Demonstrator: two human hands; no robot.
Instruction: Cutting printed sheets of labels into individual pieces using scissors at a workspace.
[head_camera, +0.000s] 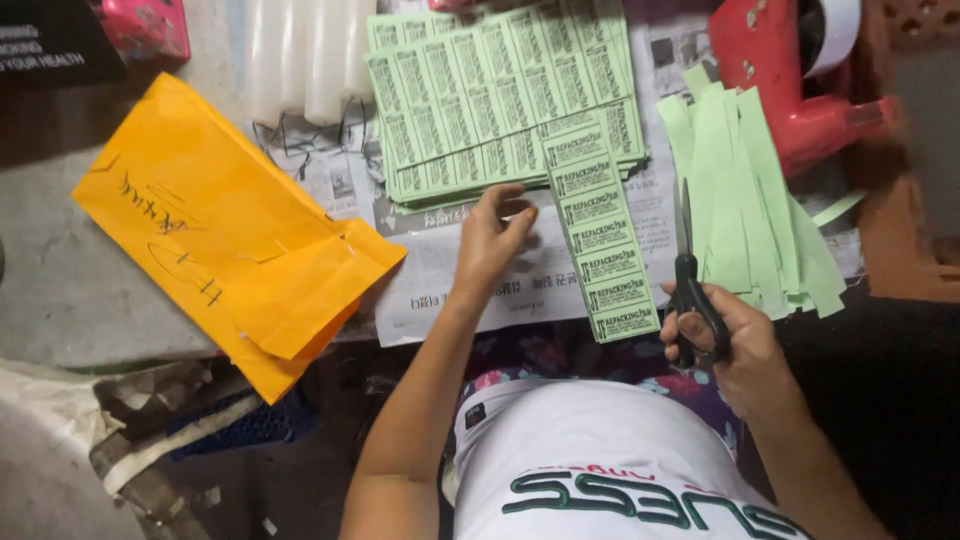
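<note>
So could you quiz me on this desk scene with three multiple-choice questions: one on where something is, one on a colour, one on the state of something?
1. Where does the cut strip of labels lie?
A. Between the two hands
B. On the envelope
C. Under the tape dispenser

2. What colour is the envelope?
A. Blue
B. Orange
C. White

3. What is the right hand doing?
A. Resting empty
B. Holding scissors
C. Gripping a candle

Answers:
1. A: the strip runs down the newspaper, with the left hand on one side and the right hand on the other.
2. B: it is plainly orange, lying left of the label sheets.
3. B: its fingers are through the black handles of the scissors, blades pointing away from the person.
</note>
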